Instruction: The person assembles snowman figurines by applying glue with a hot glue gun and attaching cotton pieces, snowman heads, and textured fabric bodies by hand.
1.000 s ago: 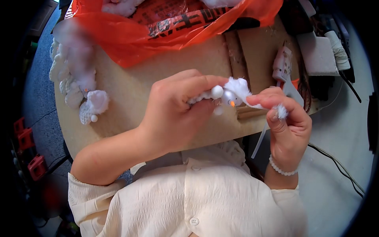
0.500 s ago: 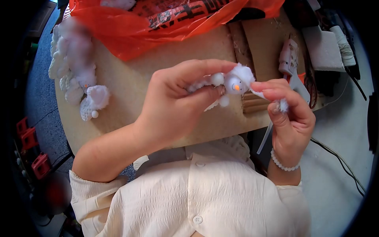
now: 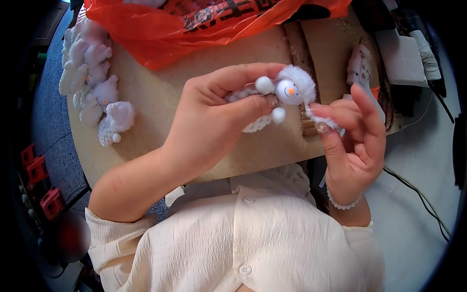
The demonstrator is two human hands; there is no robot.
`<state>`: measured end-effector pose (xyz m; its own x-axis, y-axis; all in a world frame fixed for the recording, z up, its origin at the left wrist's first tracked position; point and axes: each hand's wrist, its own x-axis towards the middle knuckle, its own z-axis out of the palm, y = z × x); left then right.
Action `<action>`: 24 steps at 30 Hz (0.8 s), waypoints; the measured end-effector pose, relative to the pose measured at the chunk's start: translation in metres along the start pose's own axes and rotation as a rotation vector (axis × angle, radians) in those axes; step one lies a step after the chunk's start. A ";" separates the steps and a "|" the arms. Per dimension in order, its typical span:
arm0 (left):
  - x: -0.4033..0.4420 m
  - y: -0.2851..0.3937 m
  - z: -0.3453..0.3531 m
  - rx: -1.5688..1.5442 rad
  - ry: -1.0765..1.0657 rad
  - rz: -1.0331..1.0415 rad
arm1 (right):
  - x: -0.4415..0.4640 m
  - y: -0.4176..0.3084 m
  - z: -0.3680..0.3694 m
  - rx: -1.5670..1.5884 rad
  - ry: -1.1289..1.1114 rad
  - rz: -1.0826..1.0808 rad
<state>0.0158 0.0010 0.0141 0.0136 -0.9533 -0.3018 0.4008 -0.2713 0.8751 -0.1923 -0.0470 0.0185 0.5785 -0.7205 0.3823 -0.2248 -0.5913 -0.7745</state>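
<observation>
A small white snowman doll [image 3: 289,91] with an orange nose and a drawn smile is gripped in my left hand [image 3: 209,104], its head sticking out past the thumb and fingers. White pompoms sit on either side below the head, and the knitted body is partly covered by the hand. A fluffy white trim strip [image 3: 302,81] curves around the top of the head. Its loose tail is pinched between thumb and index finger of my right hand [image 3: 352,134]; the other fingers are raised or curled.
Several similar snowmen [image 3: 108,92] lie in a row at the table's left. A red plastic bag [image 3: 160,46] spreads over the back. At right lie a glue gun [image 3: 359,65], a white foam block [image 3: 399,58] and a thread spool [image 3: 424,54]. Cables hang beside the table.
My right hand has moved slightly left, bringing the strip's tail closer to the snowman's head. The strip now wraps more around the head, and the snowman has shifted slightly up.
</observation>
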 end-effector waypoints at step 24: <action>0.002 0.000 -0.003 -0.342 -0.041 -0.233 | -0.002 0.004 0.009 -0.252 0.016 -0.206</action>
<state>0.0184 -0.0007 0.0123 -0.1469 -0.8779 -0.4558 0.6702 -0.4272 0.6069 -0.1875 -0.0448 0.0106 0.6203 -0.5807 0.5273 -0.2923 -0.7950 -0.5316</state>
